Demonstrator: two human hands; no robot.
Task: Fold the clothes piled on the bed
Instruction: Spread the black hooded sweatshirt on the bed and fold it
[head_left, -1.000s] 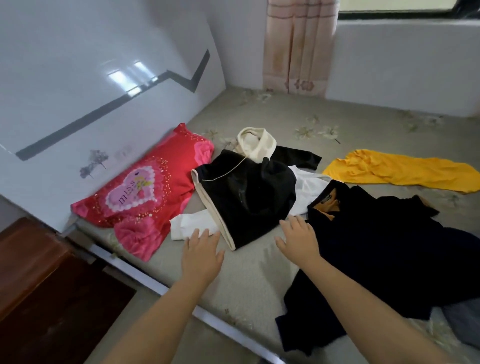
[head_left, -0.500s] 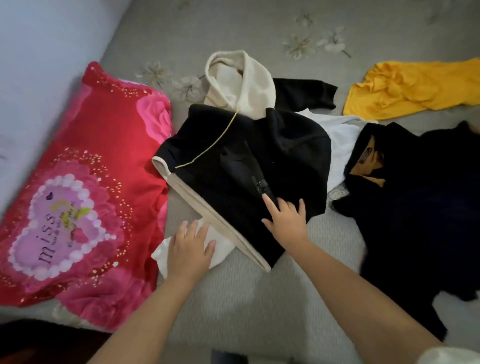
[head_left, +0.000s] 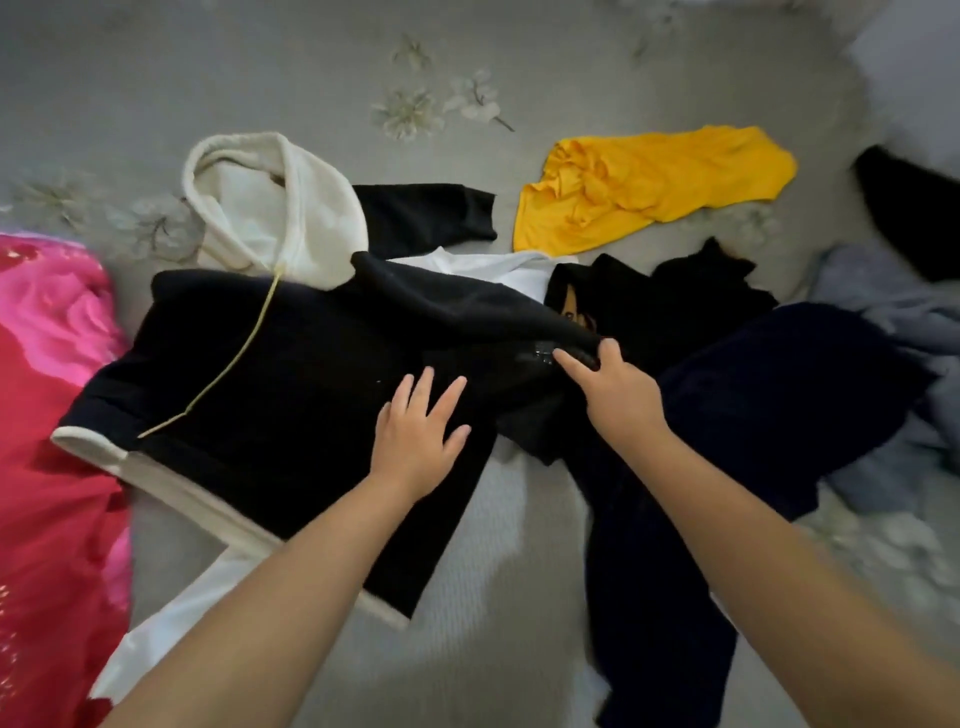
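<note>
Both hands work the black hoodie (head_left: 291, 374): left hand (head_left: 418, 431), fingers spread, pins its body flat; right hand (head_left: 608, 384) pinches the three-o'clock edge, apparently for folding.

No text, label or number is legible on anything here

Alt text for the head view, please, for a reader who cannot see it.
The left hand presses flat on a black hoodie with a cream hood on the bed, while the right hand pinches its edge. A yellow garment lies beyond.
</note>
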